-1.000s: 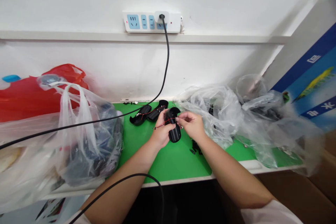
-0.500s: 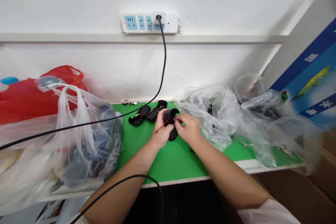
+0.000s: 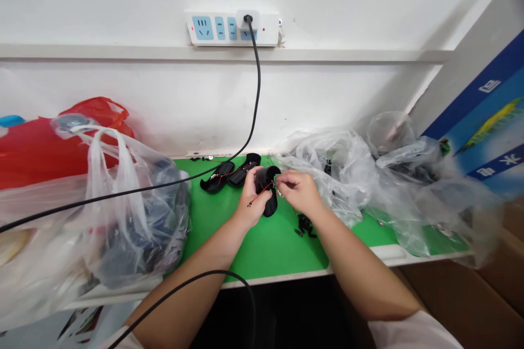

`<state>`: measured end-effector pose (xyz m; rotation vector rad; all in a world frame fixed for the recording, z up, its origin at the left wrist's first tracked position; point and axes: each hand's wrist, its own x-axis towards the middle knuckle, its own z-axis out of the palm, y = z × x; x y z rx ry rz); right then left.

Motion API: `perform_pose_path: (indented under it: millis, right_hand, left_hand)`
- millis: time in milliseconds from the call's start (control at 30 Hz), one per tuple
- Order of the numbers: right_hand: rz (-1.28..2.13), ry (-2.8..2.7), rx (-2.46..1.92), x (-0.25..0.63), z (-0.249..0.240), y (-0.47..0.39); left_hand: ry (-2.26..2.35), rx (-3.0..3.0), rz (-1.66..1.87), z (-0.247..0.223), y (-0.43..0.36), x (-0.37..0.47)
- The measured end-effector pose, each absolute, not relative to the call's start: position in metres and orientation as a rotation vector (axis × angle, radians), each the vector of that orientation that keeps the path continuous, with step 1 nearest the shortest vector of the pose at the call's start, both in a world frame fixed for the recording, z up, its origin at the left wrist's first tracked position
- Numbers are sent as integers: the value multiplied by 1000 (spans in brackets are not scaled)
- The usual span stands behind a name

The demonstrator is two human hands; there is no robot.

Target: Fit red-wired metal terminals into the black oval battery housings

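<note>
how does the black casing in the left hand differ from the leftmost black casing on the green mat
The held casing is gripped in the left hand, with the right hand close beside it; the leftmost casing lies on the green mat, untouched. The held casing points nearly up and down in the picture, while the leftmost casing slants down to the left. Both are black and show red wire.
</note>
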<state>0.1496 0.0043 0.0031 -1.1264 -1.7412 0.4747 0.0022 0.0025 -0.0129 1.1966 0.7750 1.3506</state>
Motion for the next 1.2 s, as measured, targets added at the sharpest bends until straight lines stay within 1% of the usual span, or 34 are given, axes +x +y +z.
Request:
perform_pose_path:
  millis: [267, 1200]
  right_hand:
    - [491, -1746, -1209, 152, 1, 5]
    - [477, -1676, -1268, 142, -3, 6]
  left_hand:
    - [803, 1164, 1315, -9, 1, 4]
    - [722, 1168, 1305, -17, 4, 3]
